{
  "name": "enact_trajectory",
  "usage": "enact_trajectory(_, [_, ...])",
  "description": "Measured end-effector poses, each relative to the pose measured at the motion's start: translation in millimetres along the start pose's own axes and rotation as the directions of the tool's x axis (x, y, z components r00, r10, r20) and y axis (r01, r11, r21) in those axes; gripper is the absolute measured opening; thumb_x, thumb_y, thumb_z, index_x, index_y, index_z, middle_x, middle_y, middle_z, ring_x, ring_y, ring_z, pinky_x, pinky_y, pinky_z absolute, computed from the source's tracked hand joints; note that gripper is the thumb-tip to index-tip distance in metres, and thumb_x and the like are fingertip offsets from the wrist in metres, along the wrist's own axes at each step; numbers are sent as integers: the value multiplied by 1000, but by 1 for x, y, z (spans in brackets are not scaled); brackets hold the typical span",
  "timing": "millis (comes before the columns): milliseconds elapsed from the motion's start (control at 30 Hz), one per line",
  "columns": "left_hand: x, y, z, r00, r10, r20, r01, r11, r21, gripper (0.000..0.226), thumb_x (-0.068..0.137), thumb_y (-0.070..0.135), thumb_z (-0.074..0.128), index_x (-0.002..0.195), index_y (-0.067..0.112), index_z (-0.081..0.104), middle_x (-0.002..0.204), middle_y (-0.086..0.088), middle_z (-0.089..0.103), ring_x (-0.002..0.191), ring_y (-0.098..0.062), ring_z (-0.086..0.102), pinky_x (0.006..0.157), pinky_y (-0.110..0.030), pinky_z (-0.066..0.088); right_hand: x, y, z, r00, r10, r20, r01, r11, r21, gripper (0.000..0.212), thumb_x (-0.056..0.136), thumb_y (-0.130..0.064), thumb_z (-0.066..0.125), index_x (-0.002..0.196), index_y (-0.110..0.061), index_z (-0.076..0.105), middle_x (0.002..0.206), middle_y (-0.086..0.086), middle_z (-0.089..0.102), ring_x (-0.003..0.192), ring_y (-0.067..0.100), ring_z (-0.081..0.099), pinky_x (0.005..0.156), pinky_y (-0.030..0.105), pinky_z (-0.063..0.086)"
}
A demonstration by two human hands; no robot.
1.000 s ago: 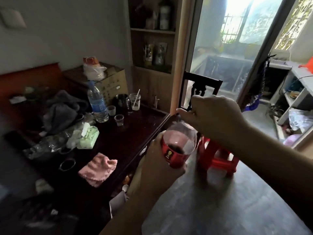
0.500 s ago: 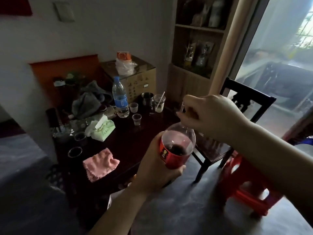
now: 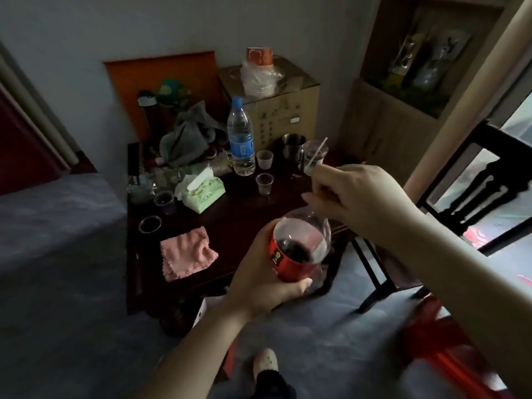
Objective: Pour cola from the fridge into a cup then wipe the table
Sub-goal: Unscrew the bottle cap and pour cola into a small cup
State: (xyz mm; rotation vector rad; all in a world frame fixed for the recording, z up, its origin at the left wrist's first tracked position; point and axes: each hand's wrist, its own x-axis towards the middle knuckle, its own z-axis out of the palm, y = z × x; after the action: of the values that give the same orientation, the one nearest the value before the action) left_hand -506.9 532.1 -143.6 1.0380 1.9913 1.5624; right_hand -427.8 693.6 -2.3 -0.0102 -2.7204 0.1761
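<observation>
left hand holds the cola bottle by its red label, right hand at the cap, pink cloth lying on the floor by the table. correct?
One error: the pink cloth lies on the dark table, near its front edge, not on the floor. The head view shows it. The rest stands: left hand grips the cola bottle at the red label, right hand at the cap.

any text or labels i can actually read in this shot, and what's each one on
No text here is legible.
cola bottle, held in the left hand: red label with a yellow mark, no readable words.
water bottle: blue label, print blurred.
cardboard box: rows of dark printed marks, too small to read.
tissue pack: green pattern, unreadable.
orange cup on the box: white panel, blurred.
</observation>
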Motion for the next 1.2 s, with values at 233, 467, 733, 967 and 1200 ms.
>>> enact_trajectory(233, [75,-27,-2,994,-40,-100,46,997,63,98,52,33,86,133,49,33,129,18,52,116,-1,54,97,-31,48,56,48,42,969,244,-34,-246,952,-183,54,84,-64,31,72,-14,50,53,-2,49,47,23,46,45,27,29])
enact_trajectory(467, [139,-56,-17,992,-16,-128,36,987,156,99,53,36,88,132,50,31,128,21,50,116,1,52,95,-21,46,113,86,74,986,148,-74,-155,983,-101,41,90,-45,39,71,-12,50,55,-2,46,50,25,46,49,28,28])
enact_trajectory(733, [165,-74,-33,985,-85,-147,113,974,198,98,50,37,87,127,60,30,125,25,49,109,4,56,88,-28,52,140,135,101,963,-268,-34,270,950,159,32,92,-31,49,76,-4,55,67,3,58,59,23,54,49,31,40])
enact_trajectory(967, [187,-74,-30,937,-101,-334,200,940,278,98,51,39,85,128,60,28,125,26,48,114,5,51,91,-21,47,171,160,131,997,62,41,-68,986,151,45,82,-59,47,74,-14,48,56,-4,51,48,20,50,44,28,33])
enact_trajectory(1200, [209,-71,-27,885,-110,-453,265,918,296,93,54,36,85,128,54,32,123,26,50,116,1,52,94,-31,49,205,199,142,931,-342,124,228,814,534,30,89,-43,50,97,-14,54,92,-5,59,80,8,53,66,24,42])
